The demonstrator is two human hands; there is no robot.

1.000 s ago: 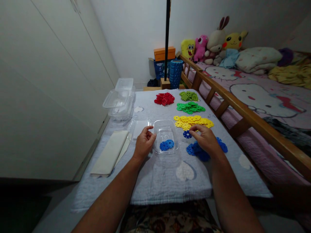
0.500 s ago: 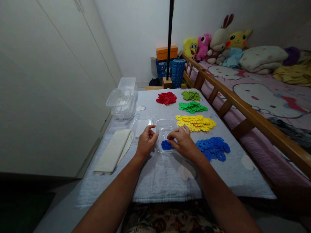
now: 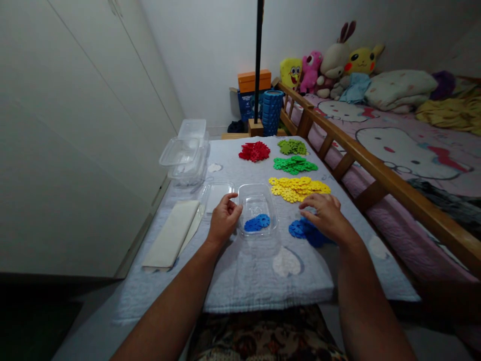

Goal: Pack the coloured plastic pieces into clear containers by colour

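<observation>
A clear plastic tray [image 3: 257, 205] sits on the quilted table in front of me, with a few blue flower-shaped pieces [image 3: 257, 222] inside. My left hand [image 3: 223, 220] grips the tray's left rim with curled fingers. My right hand [image 3: 325, 215] rests palm down on the loose blue pieces [image 3: 303, 231] to the right of the tray, fingers bent over them; what they pinch is hidden. Beyond lie a yellow pile [image 3: 298, 188], a bright green pile [image 3: 294, 165], an olive green pile [image 3: 292, 147] and a red pile [image 3: 254, 151].
Stacked clear containers [image 3: 187, 158] and a loose lid [image 3: 217, 196] stand at the left, with a folded white cloth [image 3: 171, 234] nearer me. A wooden bed rail [image 3: 376, 175] runs along the right. A black pole [image 3: 257, 65] rises behind the table.
My right hand has gone from inside the tray back to the blue pile on the right. More blue pieces lie in the tray than a second ago. The left hand has stayed on the rim.
</observation>
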